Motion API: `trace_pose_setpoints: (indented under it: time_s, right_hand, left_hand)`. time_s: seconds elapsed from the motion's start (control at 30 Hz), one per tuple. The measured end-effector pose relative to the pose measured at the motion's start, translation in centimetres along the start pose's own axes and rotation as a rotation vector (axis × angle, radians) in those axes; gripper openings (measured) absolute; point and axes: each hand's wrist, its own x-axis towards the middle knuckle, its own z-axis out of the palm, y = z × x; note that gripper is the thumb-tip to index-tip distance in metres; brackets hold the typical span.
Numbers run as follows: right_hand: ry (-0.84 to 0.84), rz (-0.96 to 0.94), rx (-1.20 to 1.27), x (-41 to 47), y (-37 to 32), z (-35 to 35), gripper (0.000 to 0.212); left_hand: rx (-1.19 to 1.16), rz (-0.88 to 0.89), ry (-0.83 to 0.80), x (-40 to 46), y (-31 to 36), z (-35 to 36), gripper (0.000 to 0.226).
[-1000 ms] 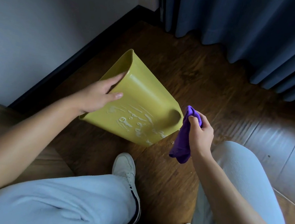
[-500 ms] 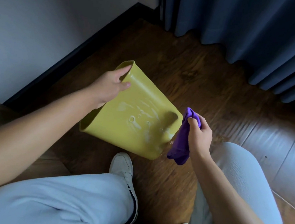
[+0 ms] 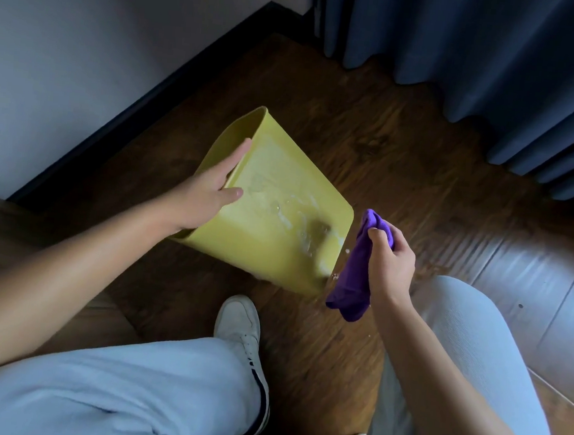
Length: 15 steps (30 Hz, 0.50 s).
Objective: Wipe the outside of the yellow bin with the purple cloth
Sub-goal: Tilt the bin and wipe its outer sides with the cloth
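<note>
Yellow plastic bin [image 3: 276, 247], rectangular with rounded corners, sits centre frame, tipped over with its open rim toward the upper left and its base toward lower right, above the dark wood-plank floor [image 3: 403, 164]. Wet streaks and droplets show on the upward-facing side; motion blur there. Left hand [image 3: 208, 194] is at the bin's rim, left of centre: fingers extended along the rim edge, slightly apart, thumb lying on the outer wall, so the hand pinches the rim. Right hand [image 3: 390, 263], right of centre, is closed in a fist around a bunched purple cloth [image 3: 354, 277]; the cloth pokes out above the fingers and hangs down below the hand. Cloth is just beside the bin's lower right corner; cannot tell if touching. White sneaker [image 3: 241, 327] on the floor below the bin, light blue trousers [image 3: 111, 385] across the bottom. Grey wall [image 3: 86, 47] with dark baseboard upper left, dark blue curtain [image 3: 480, 61] upper right.
</note>
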Motion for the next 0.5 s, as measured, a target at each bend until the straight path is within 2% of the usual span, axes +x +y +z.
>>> trace_pose_setpoints:
  time_s: [0.1,0.2,0.3,0.4,0.5]
  right_hand:
    - [-0.006,0.009,0.003,0.1,0.1,0.1,0.027]
    - [-0.011,0.007,0.000,0.1,-0.1,0.2,0.025]
    - [-0.008,0.006,0.003,0.2,-0.1,0.2,0.025]
    - [-0.003,0.003,-0.011,0.3,-0.3,0.1,0.025]
    - [0.000,-0.001,-0.039,0.4,-0.4,0.1,0.025]
  left_hand:
    - [-0.023,0.030,0.155,-0.2,-0.9,1.0,0.079]
    - [-0.142,0.007,0.212,-0.1,-1.1,1.4,0.076]
    - [-0.132,0.013,0.275,-0.2,-0.9,1.5,0.072]
    - [-0.118,0.012,0.297,-0.3,-1.1,1.6,0.067]
    - [-0.110,0.039,0.242,-0.5,-1.3,1.7,0.066]
